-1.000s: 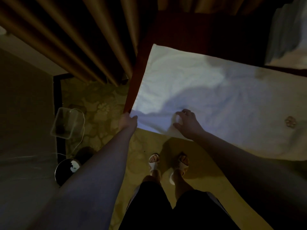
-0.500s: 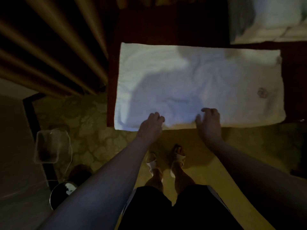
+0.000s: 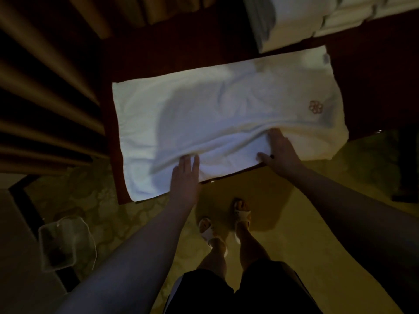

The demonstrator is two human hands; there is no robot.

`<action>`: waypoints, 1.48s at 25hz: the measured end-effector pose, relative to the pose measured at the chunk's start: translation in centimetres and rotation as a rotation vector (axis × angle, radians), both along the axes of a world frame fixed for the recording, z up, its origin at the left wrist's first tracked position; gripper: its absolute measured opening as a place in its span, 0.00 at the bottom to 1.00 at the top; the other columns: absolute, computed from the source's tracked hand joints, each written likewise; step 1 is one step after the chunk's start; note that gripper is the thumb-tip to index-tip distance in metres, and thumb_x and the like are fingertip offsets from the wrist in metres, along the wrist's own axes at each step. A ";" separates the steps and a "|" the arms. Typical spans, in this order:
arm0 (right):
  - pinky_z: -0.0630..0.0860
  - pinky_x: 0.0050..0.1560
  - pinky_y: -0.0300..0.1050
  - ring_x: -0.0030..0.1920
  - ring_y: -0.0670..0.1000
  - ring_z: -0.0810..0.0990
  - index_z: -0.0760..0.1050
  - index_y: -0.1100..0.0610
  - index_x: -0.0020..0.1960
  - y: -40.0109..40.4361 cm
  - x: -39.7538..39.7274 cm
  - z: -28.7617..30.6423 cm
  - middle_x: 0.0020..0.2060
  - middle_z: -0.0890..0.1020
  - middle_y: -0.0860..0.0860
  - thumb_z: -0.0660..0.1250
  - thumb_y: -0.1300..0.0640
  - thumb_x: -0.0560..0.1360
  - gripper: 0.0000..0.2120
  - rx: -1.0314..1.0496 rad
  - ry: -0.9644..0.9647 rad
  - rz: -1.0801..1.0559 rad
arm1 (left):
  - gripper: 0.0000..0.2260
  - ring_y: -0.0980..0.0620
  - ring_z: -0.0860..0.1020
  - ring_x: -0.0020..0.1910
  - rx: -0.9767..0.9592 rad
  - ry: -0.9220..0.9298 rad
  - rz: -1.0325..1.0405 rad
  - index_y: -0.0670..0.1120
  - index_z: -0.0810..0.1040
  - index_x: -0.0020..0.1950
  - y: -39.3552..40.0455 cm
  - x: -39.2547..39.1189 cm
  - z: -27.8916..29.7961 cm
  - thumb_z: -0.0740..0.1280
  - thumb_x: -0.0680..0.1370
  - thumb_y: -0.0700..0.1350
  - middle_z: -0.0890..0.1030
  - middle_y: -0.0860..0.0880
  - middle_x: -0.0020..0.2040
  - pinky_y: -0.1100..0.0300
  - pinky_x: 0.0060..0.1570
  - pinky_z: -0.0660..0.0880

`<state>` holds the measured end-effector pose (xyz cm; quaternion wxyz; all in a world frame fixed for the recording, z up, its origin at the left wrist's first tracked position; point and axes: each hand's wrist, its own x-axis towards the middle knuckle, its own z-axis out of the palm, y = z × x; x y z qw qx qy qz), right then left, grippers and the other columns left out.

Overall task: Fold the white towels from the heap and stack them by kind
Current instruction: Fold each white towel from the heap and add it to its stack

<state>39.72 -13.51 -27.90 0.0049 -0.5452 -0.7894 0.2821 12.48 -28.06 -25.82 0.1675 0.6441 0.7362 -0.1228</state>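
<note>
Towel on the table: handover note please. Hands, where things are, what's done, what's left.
Left hand: flat, fingers straight, pressing the near edge of the white towel.
Right hand: on the near edge too, thumb tucked at the hem; grip unclear.
The towel lies spread across the dark red table, its embroidered logo at the right end.
Folded white stack sits at the far right.
Done: towel laid out, near edge bunching up.
Left: finish the folds, add to the matching stack.
</note>
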 end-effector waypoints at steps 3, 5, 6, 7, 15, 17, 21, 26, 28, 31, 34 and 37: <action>0.61 0.71 0.59 0.73 0.60 0.60 0.60 0.63 0.72 2.1 0.2 0.4 0.73 0.60 0.61 0.72 0.40 0.69 0.43 -0.052 0.028 0.118 | 0.30 0.34 0.63 0.72 0.045 -0.033 -0.090 0.40 0.67 0.71 0.5 -1.2 0.2 0.72 0.73 0.48 0.62 0.32 0.73 0.43 0.65 0.68; 0.54 0.74 0.60 0.76 0.60 0.52 0.60 0.61 0.73 2.2 0.8 0.4 0.76 0.54 0.62 0.76 0.40 0.65 0.46 -0.025 -0.028 0.234 | 0.22 0.31 0.71 0.66 0.124 -0.072 -0.140 0.39 0.77 0.59 -0.2 -1.8 -0.4 0.77 0.69 0.45 0.71 0.30 0.67 0.40 0.56 0.76; 0.53 0.73 0.61 0.76 0.62 0.51 0.62 0.61 0.73 2.0 1.4 0.1 0.75 0.55 0.63 0.77 0.44 0.65 0.45 0.025 -0.051 0.280 | 0.18 0.32 0.73 0.65 0.157 -0.085 -0.146 0.39 0.78 0.54 -0.6 -1.9 -0.6 0.77 0.69 0.43 0.73 0.31 0.65 0.41 0.53 0.77; 0.55 0.72 0.62 0.75 0.64 0.54 0.64 0.61 0.72 1.5 1.9 -0.1 0.74 0.57 0.65 0.78 0.48 0.66 0.41 0.085 -0.056 0.311 | 0.14 0.32 0.73 0.64 0.180 -0.102 -0.137 0.40 0.78 0.51 -0.9 -1.8 -0.8 0.76 0.69 0.41 0.74 0.32 0.64 0.43 0.52 0.77; 0.75 0.51 0.60 0.54 0.68 0.78 0.76 0.69 0.54 -0.7 5.6 0.3 0.52 0.79 0.66 0.58 0.67 0.71 0.15 0.342 -0.056 0.225 | 0.13 0.39 0.75 0.58 0.138 -0.024 0.117 0.38 0.77 0.56 -1.2 0.3 0.3 0.69 0.71 0.35 0.78 0.38 0.59 0.49 0.47 0.75; 0.73 0.48 0.56 0.51 0.66 0.78 0.78 0.67 0.48 -1.0 6.0 2.0 0.49 0.80 0.65 0.56 0.65 0.69 0.14 0.387 -0.152 0.106 | 0.13 0.40 0.73 0.57 0.153 -0.072 0.254 0.38 0.76 0.57 -1.1 0.4 1.1 0.66 0.73 0.33 0.76 0.40 0.57 0.50 0.43 0.74; 0.75 0.40 0.55 0.54 0.67 0.74 0.77 0.68 0.48 -1.7 6.0 4.4 0.52 0.77 0.67 0.63 0.73 0.66 0.11 0.338 -0.180 -0.168 | 0.12 0.42 0.72 0.59 0.253 -0.317 0.445 0.39 0.73 0.63 -0.5 -0.5 2.6 0.58 0.80 0.34 0.74 0.41 0.59 0.50 0.50 0.72; 0.72 0.53 0.54 0.55 0.66 0.73 0.76 0.67 0.57 0.0 5.8 6.4 0.57 0.75 0.66 0.60 0.67 0.76 0.12 0.221 -0.105 -0.566 | 0.09 0.42 0.71 0.55 0.358 -0.372 0.464 0.40 0.74 0.58 1.7 -2.0 4.6 0.59 0.80 0.36 0.76 0.41 0.53 0.53 0.49 0.69; 0.71 0.54 0.56 0.57 0.66 0.73 0.75 0.66 0.58 0.9 5.8 6.8 0.55 0.76 0.66 0.60 0.64 0.77 0.12 0.226 -0.104 -0.581 | 0.08 0.42 0.71 0.55 0.332 -0.308 0.436 0.41 0.75 0.56 2.6 -2.4 5.1 0.60 0.81 0.42 0.76 0.42 0.52 0.51 0.48 0.70; 0.70 0.55 0.56 0.61 0.66 0.69 0.74 0.64 0.61 1.7 5.8 7.3 0.61 0.71 0.66 0.60 0.63 0.79 0.13 0.189 -0.092 -0.578 | 0.09 0.43 0.72 0.56 0.242 -0.201 0.403 0.44 0.74 0.59 3.8 -1.5 5.1 0.59 0.81 0.45 0.76 0.44 0.54 0.49 0.47 0.72; 0.70 0.55 0.56 0.61 0.65 0.68 0.74 0.64 0.61 2.6 6.0 7.4 0.60 0.71 0.65 0.58 0.62 0.80 0.12 0.175 -0.031 -0.524 | 0.11 0.44 0.72 0.58 0.155 -0.218 0.320 0.45 0.73 0.62 5.7 2.1 4.3 0.59 0.81 0.42 0.75 0.44 0.57 0.50 0.49 0.71; 0.71 0.54 0.53 0.60 0.63 0.70 0.73 0.63 0.61 3.4 6.7 7.4 0.57 0.74 0.64 0.57 0.62 0.81 0.12 0.148 0.038 -0.525 | 0.12 0.45 0.73 0.59 0.136 -0.316 0.326 0.44 0.75 0.63 8.0 7.0 3.5 0.59 0.81 0.42 0.76 0.44 0.58 0.52 0.52 0.71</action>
